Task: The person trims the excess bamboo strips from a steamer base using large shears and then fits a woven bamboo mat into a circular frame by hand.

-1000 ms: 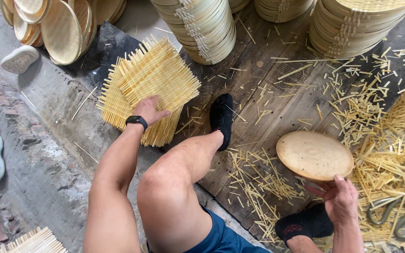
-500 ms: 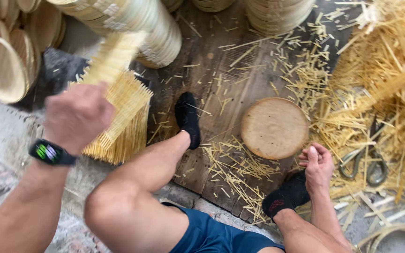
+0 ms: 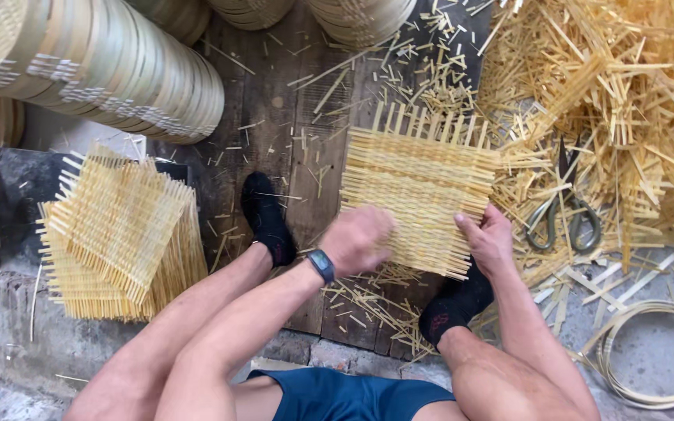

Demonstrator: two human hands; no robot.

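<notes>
Both my hands are closed on the woven mat (image 3: 419,187): left hand (image 3: 356,238) at 7 o'clock, right hand (image 3: 487,238) at 5; scissors (image 3: 565,210) at 3.

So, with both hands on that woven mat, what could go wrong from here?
1. The woven bamboo mat has loose strip ends sticking out on every side; the left hand and right hand grip its near edge bare, so splinters seem possible.
2. Scissors lie half buried in the offcuts beside the right hand, easy to touch unseen.
3. Loose slivers around the socked feet may prick.
</notes>
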